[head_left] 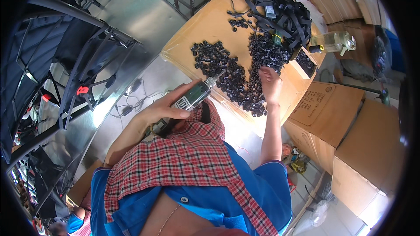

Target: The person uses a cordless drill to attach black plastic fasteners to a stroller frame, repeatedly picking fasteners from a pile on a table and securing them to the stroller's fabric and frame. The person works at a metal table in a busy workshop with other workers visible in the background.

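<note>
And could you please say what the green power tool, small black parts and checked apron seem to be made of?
Green power tool: probably moulded plastic, smooth with a slight sheen; its nose looks like metal, being silvery.
Small black parts: likely plastic, given small highlights, though coated metal is possible.
Checked apron: seemingly woven cloth, matte, with soft folds.

The left grip [158, 110] curls closed, thumb [178, 113] extended, forearm [126, 142] angled toward two o'clock. The right grip [270, 81], fingers [264, 72] bent, points toward twelve o'clock.
</note>
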A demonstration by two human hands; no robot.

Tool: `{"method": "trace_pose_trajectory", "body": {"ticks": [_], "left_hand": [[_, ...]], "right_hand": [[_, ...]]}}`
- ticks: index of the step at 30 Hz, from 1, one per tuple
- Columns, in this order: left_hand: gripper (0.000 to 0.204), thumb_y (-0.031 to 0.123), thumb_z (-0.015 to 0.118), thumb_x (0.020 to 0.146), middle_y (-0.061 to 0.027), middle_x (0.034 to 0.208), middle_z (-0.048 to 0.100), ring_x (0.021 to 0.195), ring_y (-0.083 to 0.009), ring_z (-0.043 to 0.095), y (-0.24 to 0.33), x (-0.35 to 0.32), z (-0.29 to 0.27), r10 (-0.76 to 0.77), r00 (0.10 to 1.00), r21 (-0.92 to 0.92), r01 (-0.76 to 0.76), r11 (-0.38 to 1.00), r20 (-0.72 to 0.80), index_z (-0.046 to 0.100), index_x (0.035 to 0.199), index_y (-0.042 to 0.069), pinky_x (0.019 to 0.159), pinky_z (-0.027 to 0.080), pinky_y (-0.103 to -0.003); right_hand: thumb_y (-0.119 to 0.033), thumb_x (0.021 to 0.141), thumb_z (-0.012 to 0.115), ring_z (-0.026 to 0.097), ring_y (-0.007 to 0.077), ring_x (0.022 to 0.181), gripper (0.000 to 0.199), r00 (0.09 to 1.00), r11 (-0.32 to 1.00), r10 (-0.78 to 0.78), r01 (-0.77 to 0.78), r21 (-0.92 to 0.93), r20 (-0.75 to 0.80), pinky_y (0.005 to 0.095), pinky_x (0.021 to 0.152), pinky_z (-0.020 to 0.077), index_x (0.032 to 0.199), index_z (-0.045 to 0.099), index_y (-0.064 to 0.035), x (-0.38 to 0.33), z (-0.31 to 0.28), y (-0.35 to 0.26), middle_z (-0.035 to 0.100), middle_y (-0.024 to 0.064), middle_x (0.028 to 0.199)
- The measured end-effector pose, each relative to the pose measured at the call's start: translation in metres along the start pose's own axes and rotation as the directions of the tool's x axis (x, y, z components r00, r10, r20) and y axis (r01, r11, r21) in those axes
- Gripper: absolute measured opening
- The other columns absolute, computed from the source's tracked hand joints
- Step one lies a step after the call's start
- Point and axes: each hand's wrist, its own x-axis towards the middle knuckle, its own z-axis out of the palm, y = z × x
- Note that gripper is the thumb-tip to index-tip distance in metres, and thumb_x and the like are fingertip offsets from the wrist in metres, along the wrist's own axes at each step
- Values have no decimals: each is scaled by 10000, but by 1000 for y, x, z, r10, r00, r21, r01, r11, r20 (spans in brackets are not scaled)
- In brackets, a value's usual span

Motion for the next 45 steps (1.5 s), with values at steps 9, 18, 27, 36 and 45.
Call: {"method": "trace_pose_trajectory", "body": {"ticks": [9, 18, 27, 36, 45], "left_hand": [[1105, 457, 756, 692, -127, 1186, 583, 807, -131, 602, -10, 10, 6, 69, 998, 71, -68, 995, -6, 157, 1542, 83, 686, 486, -252], [1098, 398, 778, 675, -98, 1087, 578, 835, -151, 603, 17, -21, 12, 120, 988, -111, -131, 985, -98, 175, 1538, 86, 715, 480, -266], [1074, 271, 788, 706, -82, 920, 570, 774, -135, 597, 15, -108, -8, 266, 911, -306, -363, 880, -314, 138, 1549, 126, 650, 478, -246], [1117, 160, 790, 680, -77, 865, 565, 587, -122, 558, -6, -226, -42, 428, 766, -402, -625, 669, -480, 89, 1547, 88, 526, 437, -234], [1085, 175, 782, 721, -106, 787, 512, 529, -135, 562, -36, -318, -76, 624, 552, -348, -833, 430, -552, 85, 1552, 187, 478, 454, -233]], "right_hand": [[59, 783, 675, 665, 243, 708, 132, 950, 900, -291, 232, -370, -114, 305, 644, 538, 899, 688, -3, 11, -16, 55, 664, 126, 880], [62, 870, 642, 689, 137, 823, 203, 994, 793, -68, 5, 610, 80, 257, 777, 561, 1068, 669, 28, 29, 54, -116, 709, 84, 870], [75, 871, 641, 678, 122, 823, 241, 896, 707, -362, 82, 702, 259, 242, 780, 540, 1098, 671, 2, 19, 131, -243, 691, 63, 886], [85, 875, 631, 679, 177, 874, 218, 725, 598, -609, 153, 787, 322, 291, 836, 559, 1092, 644, 76, -24, 239, -364, 683, 124, 962], [31, 921, 592, 649, 202, 970, 257, 347, 396, -886, 223, 891, 307, 289, 869, 542, 1174, 614, 71, -81, 316, -466, 604, 158, 1131]]}}
